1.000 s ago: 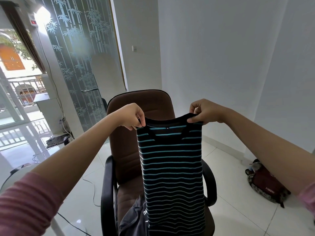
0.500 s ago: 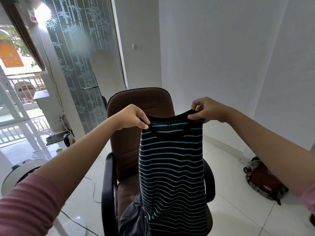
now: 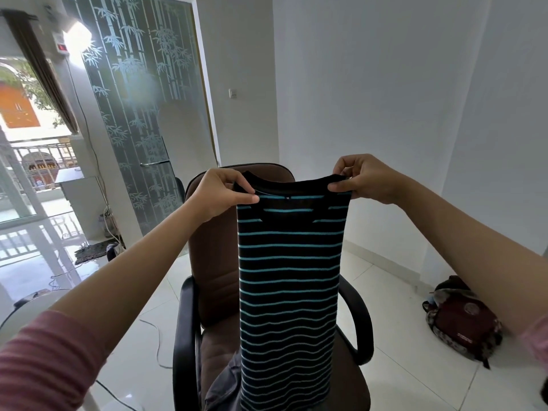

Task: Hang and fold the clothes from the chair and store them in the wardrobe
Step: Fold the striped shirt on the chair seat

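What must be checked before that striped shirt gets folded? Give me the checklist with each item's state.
1. Left hand grips one top corner of the striped shirt: ok.
2. Right hand pinches the other top corner: ok.
3. Top edge held level and taut between the hands: ok.
4. Shirt hangs straight, no twist: ok; its bottom hem runs out of frame, cannot tell.
5. Clear surface to fold on: not ok; a grey garment lies on the seat of the brown chair.
6. Wardrobe within reach: cannot tell, none in view.
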A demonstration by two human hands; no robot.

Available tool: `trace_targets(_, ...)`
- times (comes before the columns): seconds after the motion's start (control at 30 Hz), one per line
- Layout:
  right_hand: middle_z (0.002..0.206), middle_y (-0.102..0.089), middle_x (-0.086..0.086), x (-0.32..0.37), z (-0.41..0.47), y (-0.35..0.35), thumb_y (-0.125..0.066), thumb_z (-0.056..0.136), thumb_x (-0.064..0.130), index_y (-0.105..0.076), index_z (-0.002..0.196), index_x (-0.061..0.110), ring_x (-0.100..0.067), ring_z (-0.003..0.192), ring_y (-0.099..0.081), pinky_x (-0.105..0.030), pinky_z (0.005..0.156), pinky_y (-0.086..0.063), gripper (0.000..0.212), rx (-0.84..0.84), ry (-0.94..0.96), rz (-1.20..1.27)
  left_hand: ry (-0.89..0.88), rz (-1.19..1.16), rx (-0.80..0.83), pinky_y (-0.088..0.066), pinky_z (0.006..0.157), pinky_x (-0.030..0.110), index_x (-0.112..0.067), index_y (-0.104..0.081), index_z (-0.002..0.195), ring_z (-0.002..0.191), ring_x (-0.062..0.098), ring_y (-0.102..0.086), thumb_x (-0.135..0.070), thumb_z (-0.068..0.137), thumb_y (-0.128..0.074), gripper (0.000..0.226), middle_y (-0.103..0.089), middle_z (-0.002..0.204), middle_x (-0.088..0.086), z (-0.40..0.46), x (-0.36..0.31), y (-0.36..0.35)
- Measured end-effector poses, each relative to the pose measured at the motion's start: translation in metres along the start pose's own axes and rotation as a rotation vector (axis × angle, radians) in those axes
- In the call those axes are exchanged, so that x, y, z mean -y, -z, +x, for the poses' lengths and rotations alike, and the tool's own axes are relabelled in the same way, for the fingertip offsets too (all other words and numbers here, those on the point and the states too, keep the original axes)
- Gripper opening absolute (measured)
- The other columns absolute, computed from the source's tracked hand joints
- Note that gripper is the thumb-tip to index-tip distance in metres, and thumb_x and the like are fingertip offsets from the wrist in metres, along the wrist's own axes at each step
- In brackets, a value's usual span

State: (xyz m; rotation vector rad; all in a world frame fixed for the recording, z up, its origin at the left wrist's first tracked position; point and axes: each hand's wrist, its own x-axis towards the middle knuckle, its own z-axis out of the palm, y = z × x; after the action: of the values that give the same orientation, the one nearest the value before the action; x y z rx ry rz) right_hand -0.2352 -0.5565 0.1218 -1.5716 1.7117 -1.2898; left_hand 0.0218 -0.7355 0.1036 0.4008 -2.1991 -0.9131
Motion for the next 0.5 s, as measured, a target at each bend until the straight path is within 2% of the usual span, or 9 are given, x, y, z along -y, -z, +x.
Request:
trace_targets(0.1, 0.076, -0.061, -0.01, 0.004, 0.003, 0.0, -0.074, 0.078, 0.001, -0.061, 0.075, 0.01, -0.021, 0.073, -0.061, -0.03, 0.07, -0.057, 0.016, -0.007, 0.012, 0.002, 0.058, -0.057, -0.002, -0.052, 0.092, 0.042, -0.02, -0.076, 0.071, 0.09, 0.025, -0.07, -0.022, 0.056, -0.084, 0.017, -0.073, 0.089, 0.012, 0.001, -0.001, 0.006)
trace_targets(0.17, 0.075, -0.063, -0.009, 0.007, 0.004, -0.002, -0.075, 0.076, 0.0, -0.062, 0.074, 0.01, -0.02, 0.072, -0.062, -0.03, 0.07, -0.056, 0.017, -0.001, 0.019, -0.007, 0.107, -0.019, 0.002, -0.05, 0.097, 0.046, -0.018, -0.077, 0.075, 0.092, 0.029, -0.069, -0.02, 0.056, -0.085, 0.02, -0.073, 0.09, 0.014, 0.002, -0.001, 0.01)
trace_targets(0.33, 0.074, -0.068, -0.007, 0.01, 0.005, -0.009, -0.076, 0.073, -0.003, -0.064, 0.075, 0.007, -0.018, 0.07, -0.066, -0.028, 0.066, -0.057, 0.016, 0.031, 0.024, -0.03, 0.21, -0.009, 0.031, -0.051, 0.093, 0.051, -0.016, -0.077, 0.073, 0.094, 0.042, -0.065, -0.006, 0.063, -0.084, 0.016, -0.071, 0.09, 0.022, -0.002, -0.002, 0.012)
trace_targets(0.5, 0.075, -0.07, -0.007, 0.01, 0.006, -0.015, -0.076, 0.074, -0.003, -0.064, 0.077, 0.006, -0.016, 0.069, -0.068, -0.022, 0.059, -0.053, 0.015, 0.046, 0.017, -0.033, 0.255, -0.072, 0.033, -0.052, 0.093, 0.047, -0.006, -0.074, 0.08, 0.097, 0.041, -0.065, 0.001, 0.067, -0.079, 0.015, -0.071, 0.091, 0.022, -0.008, -0.001, 0.009)
